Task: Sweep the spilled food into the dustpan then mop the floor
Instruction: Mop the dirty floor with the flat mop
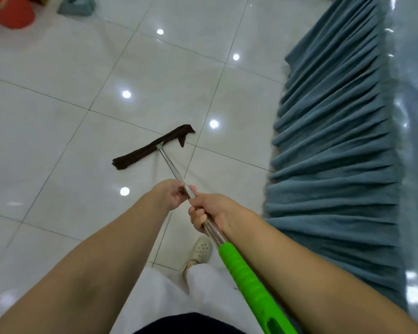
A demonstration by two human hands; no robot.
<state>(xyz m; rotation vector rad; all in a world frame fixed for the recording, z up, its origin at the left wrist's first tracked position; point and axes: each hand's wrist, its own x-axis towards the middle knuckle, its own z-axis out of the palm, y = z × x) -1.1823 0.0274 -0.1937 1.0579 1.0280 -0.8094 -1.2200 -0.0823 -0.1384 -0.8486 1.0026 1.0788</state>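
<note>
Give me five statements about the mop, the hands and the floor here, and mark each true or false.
1. Both hands grip the mop's metal pole. True: left hand ahead, right hand behind it.
2. The mop head is lifted off the floor. False: its dark cloth lies on the white tiled floor.
3. The mop's handle grip is green. True.
4. The blue curtain is left of the mop. False: it is to the right.
5. Spilled food lies beside the mop head. False: none shows.
</note>
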